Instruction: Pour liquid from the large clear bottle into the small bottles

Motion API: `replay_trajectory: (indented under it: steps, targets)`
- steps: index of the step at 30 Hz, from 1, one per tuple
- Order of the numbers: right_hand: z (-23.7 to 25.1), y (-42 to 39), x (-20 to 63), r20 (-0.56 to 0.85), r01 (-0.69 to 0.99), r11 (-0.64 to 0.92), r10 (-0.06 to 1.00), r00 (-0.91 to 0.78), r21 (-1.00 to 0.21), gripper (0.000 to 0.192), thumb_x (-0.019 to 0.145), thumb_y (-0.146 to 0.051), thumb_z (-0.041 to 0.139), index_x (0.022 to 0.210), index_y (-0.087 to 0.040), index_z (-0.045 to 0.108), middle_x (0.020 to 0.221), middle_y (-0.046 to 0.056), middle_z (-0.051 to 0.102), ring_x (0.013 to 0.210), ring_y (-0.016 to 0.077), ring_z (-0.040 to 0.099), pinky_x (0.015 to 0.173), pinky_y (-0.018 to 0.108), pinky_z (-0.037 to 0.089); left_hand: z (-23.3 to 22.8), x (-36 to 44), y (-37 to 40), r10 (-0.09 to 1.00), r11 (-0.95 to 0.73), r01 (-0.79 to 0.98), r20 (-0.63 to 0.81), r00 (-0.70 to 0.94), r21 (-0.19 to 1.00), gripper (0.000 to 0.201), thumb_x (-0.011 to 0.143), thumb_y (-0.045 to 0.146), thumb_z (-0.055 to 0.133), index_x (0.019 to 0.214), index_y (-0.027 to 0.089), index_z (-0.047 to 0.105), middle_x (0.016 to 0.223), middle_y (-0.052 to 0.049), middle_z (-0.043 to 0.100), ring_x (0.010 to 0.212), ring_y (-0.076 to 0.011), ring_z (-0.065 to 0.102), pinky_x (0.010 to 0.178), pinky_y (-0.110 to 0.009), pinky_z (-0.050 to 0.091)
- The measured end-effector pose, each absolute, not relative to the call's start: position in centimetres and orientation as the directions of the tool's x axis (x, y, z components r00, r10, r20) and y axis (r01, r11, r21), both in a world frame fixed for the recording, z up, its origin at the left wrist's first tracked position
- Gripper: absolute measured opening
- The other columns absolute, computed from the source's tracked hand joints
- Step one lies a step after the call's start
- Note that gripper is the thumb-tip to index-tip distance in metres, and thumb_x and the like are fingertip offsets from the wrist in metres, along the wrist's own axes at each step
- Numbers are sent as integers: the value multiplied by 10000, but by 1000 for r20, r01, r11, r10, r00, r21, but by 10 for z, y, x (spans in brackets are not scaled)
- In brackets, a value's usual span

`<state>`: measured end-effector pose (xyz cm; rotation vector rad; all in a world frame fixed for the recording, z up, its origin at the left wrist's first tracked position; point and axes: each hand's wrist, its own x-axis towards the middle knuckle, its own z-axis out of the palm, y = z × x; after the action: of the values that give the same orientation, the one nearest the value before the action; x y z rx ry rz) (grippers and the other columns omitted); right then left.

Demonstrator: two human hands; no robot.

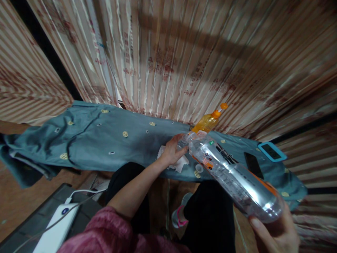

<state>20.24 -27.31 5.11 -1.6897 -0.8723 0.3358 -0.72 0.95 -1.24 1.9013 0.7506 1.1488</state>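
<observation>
My right hand (pixel 276 228) grips the base of a large clear plastic bottle (pixel 231 175) with a silver and orange label. The bottle is tilted, its neck end pointing down and left toward my other hand. My left hand (pixel 172 151) is closed around a small clear plastic container (pixel 183 141) at the bottle's mouth; whether the two touch I cannot tell. Beneath that hand lies a crumpled white tissue (pixel 180 164). A small round translucent lid (pixel 199 168) rests on the cloth beside it. Just behind the bottle's neck is an orange pump bottle (pixel 206 123).
A green-grey patterned cloth (pixel 137 144) covers the narrow table. At its right are a dark phone (pixel 253 164) and a blue-framed device (pixel 272 151). A white power bank (pixel 58 225) with a cable lies on a dark surface at lower left. A pleated curtain (pixel 168 63) hangs behind.
</observation>
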Motion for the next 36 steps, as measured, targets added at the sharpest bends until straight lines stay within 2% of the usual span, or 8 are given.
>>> replay_trajectory:
  steps: [4, 8, 17, 22, 28, 33, 36]
  targets:
    - [49, -274, 205, 229, 394, -82, 698, 678, -915, 1030, 736, -567, 897, 1622, -256, 471, 1672, 152, 504, 1561, 501, 417, 1289, 747, 223, -12, -7, 10, 785, -537, 82, 461, 414, 839, 599, 938, 570, 664, 1396, 184, 646, 1408, -172, 734, 1293, -376, 694, 1157, -539, 524]
    - [50, -274, 204, 256, 434, -81, 706, 661, -897, 1030, 755, -579, 877, 1634, -244, 457, 1703, 144, 466, 1583, 494, 382, 1300, 737, 199, -11, -7, 9, 781, -540, 74, 467, 414, 838, 598, 945, 586, 654, 1384, 179, 650, 1400, -173, 734, 1296, -379, 696, 1154, -524, 528]
    - [63, -271, 189, 188, 342, -98, 681, 708, -934, 1109, 698, -576, 921, 1646, -252, 446, 1697, 146, 472, 1586, 503, 373, 1311, 724, 177, -13, -7, 10, 785, -540, 94, 460, 416, 836, 578, 940, 563, 675, 1382, 192, 654, 1388, -156, 745, 1270, -366, 703, 1140, -508, 536]
    - [61, -271, 191, 209, 398, -113, 703, 679, -910, 1054, 764, -603, 871, 1658, -272, 422, 1716, 129, 446, 1595, 481, 368, 1315, 688, 222, -11, -7, 9, 779, -543, 75, 469, 415, 836, 592, 946, 590, 647, 1371, 178, 662, 1395, -168, 740, 1276, -367, 703, 1150, -515, 536]
    - [58, -269, 193, 207, 346, -72, 680, 703, -936, 1072, 705, -573, 917, 1630, -269, 469, 1680, 136, 490, 1581, 497, 380, 1308, 725, 186, -11, -7, 9, 782, -537, 74, 464, 416, 840, 605, 939, 568, 657, 1390, 164, 653, 1409, -180, 736, 1300, -384, 697, 1162, -540, 532]
    - [69, -266, 178, 201, 360, -95, 688, 697, -928, 1052, 775, -591, 871, 1665, -260, 420, 1698, 131, 465, 1598, 468, 364, 1326, 682, 183, -12, -8, 9, 790, -527, 77, 455, 412, 846, 615, 942, 600, 657, 1385, 174, 660, 1405, -172, 734, 1303, -375, 696, 1168, -511, 526]
    - [69, -266, 180, 219, 377, -93, 678, 702, -921, 1058, 757, -599, 882, 1648, -231, 446, 1681, 148, 487, 1582, 485, 380, 1323, 692, 178, -13, -8, 9, 784, -537, 73, 465, 411, 841, 597, 949, 577, 656, 1383, 168, 655, 1413, -178, 730, 1305, -374, 693, 1169, -515, 524]
